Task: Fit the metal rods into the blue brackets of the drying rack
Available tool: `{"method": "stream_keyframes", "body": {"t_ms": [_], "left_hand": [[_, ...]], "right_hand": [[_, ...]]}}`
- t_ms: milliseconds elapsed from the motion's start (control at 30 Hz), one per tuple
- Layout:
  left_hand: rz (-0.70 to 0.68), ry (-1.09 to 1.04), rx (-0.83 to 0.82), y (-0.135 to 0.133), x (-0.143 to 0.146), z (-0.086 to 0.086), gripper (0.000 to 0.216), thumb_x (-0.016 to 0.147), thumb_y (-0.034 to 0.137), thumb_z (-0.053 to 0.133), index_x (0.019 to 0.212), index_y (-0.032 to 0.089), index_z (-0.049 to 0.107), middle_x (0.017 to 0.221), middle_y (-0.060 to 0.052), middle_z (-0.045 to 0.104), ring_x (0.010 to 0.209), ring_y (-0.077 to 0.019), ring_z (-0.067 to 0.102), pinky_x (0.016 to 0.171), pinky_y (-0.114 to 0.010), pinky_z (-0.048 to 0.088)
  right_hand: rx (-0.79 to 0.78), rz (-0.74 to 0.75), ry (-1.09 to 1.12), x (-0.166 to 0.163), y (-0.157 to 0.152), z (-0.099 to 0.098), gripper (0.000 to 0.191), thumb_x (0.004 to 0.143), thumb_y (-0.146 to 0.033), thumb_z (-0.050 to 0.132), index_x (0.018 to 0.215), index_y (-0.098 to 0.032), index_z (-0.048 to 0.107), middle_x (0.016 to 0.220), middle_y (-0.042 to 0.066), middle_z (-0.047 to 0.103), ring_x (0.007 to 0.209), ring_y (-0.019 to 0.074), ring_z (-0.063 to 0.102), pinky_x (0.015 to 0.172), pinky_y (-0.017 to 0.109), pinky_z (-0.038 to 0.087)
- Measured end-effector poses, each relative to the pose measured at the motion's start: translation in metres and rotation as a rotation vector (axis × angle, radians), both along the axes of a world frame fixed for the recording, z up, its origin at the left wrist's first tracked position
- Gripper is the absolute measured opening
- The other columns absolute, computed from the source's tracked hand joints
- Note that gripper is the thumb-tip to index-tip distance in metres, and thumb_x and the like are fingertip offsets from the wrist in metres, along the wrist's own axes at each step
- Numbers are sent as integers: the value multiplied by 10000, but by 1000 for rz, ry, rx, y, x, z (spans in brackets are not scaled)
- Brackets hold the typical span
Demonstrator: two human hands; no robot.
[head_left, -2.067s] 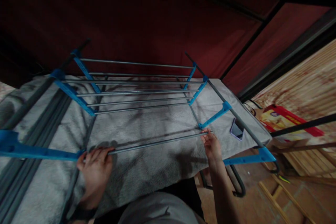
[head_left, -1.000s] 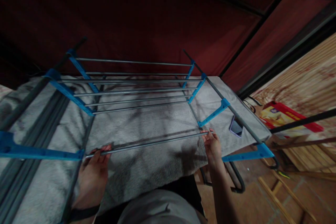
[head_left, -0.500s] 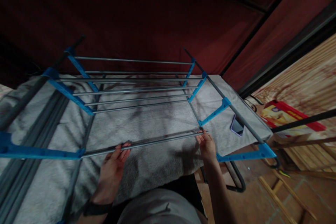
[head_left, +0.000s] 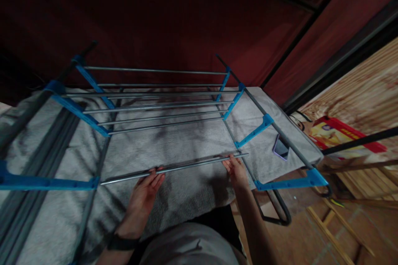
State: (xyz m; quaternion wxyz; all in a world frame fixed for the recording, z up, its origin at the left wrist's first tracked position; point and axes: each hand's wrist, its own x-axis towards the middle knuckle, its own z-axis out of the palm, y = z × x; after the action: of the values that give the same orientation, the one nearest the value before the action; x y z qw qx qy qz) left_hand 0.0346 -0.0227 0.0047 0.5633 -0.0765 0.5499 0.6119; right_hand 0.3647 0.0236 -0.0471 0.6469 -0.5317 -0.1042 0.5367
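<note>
A clothes drying rack with blue plastic brackets [head_left: 253,133] and several grey metal rods lies on a grey towel-covered surface [head_left: 174,140]. My left hand [head_left: 146,192] has its fingertips on a loose grey rod [head_left: 186,166] near the rod's middle. My right hand [head_left: 235,170] pinches the same rod near its right end, just below the tip of a blue bracket. The rod's left end sits at the blue bracket [head_left: 46,183] on the left.
A phone in a purple case [head_left: 280,147] lies on the towel at the right. A red and yellow box [head_left: 337,134] and wooden slats [head_left: 342,223] are on the floor to the right. Dark red fabric walls stand behind the rack.
My left hand has slid right along the rod, from its left end to near its middle. My right hand has shifted slightly left along the rod's right end.
</note>
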Motion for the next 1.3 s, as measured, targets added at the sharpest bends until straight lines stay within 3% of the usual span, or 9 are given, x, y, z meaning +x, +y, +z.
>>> {"method": "stream_keyframes", "body": {"t_ms": [167,400,500,667,967,1167,1300], "left_hand": [[-16,5,-9,2,5,-3,302,904,-91,707,765,172,761,843,-42,842,747,-152,815,784,-263,670],[20,21,-36,4,7,-8,385,887,-67,785,650,186,617,740,-18,801,684,-160,812,717,-248,658],[13,26,-30,4,7,-10,405,867,-41,822,635,192,586,721,-13,794,692,-166,819,703,-239,655],[5,36,-18,3,7,-12,376,880,18,834,648,197,599,713,-12,788,689,-160,815,685,-224,649],[54,47,16,0,4,-16,304,908,54,806,697,189,635,791,-2,807,740,-152,810,790,-286,694],[113,89,82,-3,-8,-21,199,991,116,755,809,198,741,896,-24,834,860,-158,818,845,-300,692],[115,62,88,-10,-9,-20,249,950,99,816,748,196,708,904,-40,833,868,-170,813,885,-321,684]], "right_hand": [[-16,1,-21,-2,0,-4,377,702,-392,1008,815,-271,669,745,-63,755,688,146,766,741,278,701],[29,34,-15,0,-1,-2,265,733,-361,908,924,-259,755,950,20,845,915,203,823,821,329,705],[15,16,-4,0,0,-4,262,713,-338,929,864,-259,729,902,8,831,873,191,818,822,323,707],[26,7,-9,-1,0,-6,417,662,-399,1021,790,-274,644,787,-49,772,762,155,791,782,282,706],[0,2,-50,2,-3,-9,439,694,-438,1003,782,-283,602,688,-81,700,703,158,763,784,293,696],[-7,14,-42,3,-1,-7,282,718,-393,929,871,-279,721,863,-35,805,845,171,804,821,297,695],[-22,26,-50,7,-4,-9,226,722,-350,881,902,-266,772,965,-6,843,925,179,820,871,297,703]]}}
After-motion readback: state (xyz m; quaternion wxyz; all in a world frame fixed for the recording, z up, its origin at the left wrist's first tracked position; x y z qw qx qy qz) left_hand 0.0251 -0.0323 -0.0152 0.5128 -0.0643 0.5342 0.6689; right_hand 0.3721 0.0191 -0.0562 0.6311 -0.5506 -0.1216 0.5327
